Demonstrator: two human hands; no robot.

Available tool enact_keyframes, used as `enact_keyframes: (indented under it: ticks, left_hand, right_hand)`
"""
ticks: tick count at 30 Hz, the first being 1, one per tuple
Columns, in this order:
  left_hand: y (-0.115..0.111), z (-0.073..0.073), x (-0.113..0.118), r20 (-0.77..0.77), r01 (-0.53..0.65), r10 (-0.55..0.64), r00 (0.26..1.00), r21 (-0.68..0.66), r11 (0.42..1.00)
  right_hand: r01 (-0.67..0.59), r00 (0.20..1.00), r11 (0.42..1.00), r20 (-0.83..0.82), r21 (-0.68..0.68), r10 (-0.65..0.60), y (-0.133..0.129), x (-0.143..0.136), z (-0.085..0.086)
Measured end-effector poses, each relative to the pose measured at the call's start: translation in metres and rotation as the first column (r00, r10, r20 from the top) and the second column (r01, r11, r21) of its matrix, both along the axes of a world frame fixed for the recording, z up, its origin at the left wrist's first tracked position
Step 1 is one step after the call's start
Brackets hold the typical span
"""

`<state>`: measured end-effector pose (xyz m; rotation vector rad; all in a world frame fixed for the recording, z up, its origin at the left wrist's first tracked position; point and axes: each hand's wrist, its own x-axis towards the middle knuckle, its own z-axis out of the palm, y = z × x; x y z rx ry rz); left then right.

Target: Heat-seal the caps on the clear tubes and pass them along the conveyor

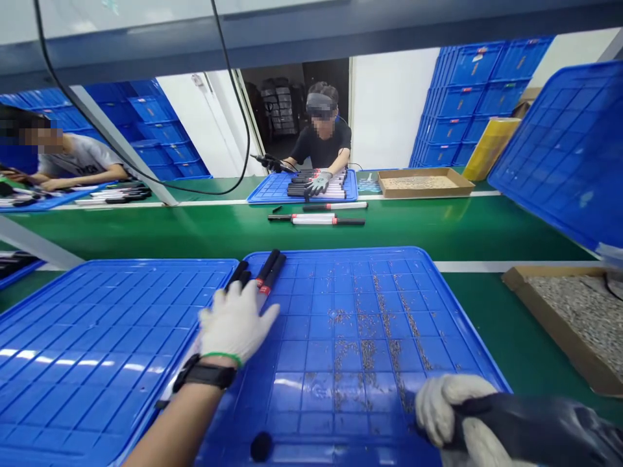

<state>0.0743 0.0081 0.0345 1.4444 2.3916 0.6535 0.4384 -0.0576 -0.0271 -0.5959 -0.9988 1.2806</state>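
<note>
My left hand (235, 324), in a white knitted glove with a black wristband below it, lies over several black-capped tubes with red bands (270, 272) at the left edge of the blue tray (311, 298). Its fingers are spread, with the tube tops showing beyond them. Near the tray's lower right corner, my right hand (452, 408), also gloved, is wrapped round a dark, thick tool (540, 421). Small dark bits (368, 353) lie in rows across the tray. A round black cap (261, 446) sits near the bottom of the tray.
A second blue tray (117, 324) is at the left. A cardboard box of small pieces (579, 318) stands at the right. Across the green conveyor (195, 224), with tubes (328, 221) on it, a person handles tubes; another person sits far left. A black cable hangs ahead.
</note>
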Motion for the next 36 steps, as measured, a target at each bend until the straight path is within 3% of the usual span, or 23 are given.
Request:
enact_keyframes:
  ticks: [2,4,7,10,13,17,19,22,26,28,31,36]
  left_hand:
    - [-0.013,-0.008,-0.021,-0.183,-0.092,0.077,0.980,-0.076,0.993]
    - [-0.021,-0.016,-0.032,-0.304,-0.096,0.053,0.951,-0.128,0.987]
    - [-0.026,-0.024,-0.030,-0.417,0.018,-0.084,0.905,-0.160,0.987]
    - [-0.028,-0.031,-0.021,-0.522,0.196,-0.264,0.811,-0.183,0.963]
    - [-0.027,-0.037,-0.016,-0.589,0.277,-0.342,0.732,-0.201,0.939]
    - [-0.023,-0.040,-0.007,-0.553,0.452,-0.482,0.680,-0.202,0.869]
    - [-0.019,-0.038,0.002,-0.488,0.595,-0.606,0.628,-0.202,0.778]
    - [-0.012,-0.034,0.024,-0.376,0.782,-0.776,0.507,-0.177,0.597]
    - [-0.002,-0.036,0.053,-0.318,0.896,-0.870,0.376,-0.114,0.428]
    - [0.001,-0.041,0.062,-0.313,0.914,-0.881,0.356,-0.080,0.398]
    - [0.004,-0.050,0.068,-0.312,0.909,-0.873,0.374,-0.067,0.412]
    - [0.004,-0.053,0.070,-0.341,0.909,-0.868,0.362,-0.080,0.410]
  right_hand:
    - [-0.002,1.000,1.000,-0.007,-0.023,0.002,0.002,0.000,-0.003]
    - [-0.011,1.000,0.999,0.004,-0.031,0.012,0.004,-0.005,-0.004]
    - [-0.011,0.999,1.000,0.050,-0.027,0.013,0.005,-0.014,-0.002]
    - [0.022,0.997,0.999,0.072,-0.030,-0.019,0.005,-0.024,0.006]
    - [0.057,0.996,0.997,0.075,-0.043,-0.054,0.003,-0.030,0.020]
    - [0.085,0.994,0.996,0.071,-0.021,-0.084,0.002,-0.032,0.033]
    - [0.097,0.994,0.995,0.055,-0.010,-0.097,0.003,-0.031,0.036]
    - [0.160,0.987,0.987,0.015,0.008,-0.160,0.008,-0.027,0.043]
    - [0.257,0.966,0.964,0.008,0.073,-0.259,0.023,-0.020,0.061]
    - [0.302,0.952,0.949,0.011,0.096,-0.304,0.032,-0.016,0.071]
    - [0.316,0.947,0.942,0.019,0.114,-0.321,0.046,-0.012,0.079]
    - [0.251,0.965,0.953,0.036,0.168,-0.261,0.062,-0.023,0.074]
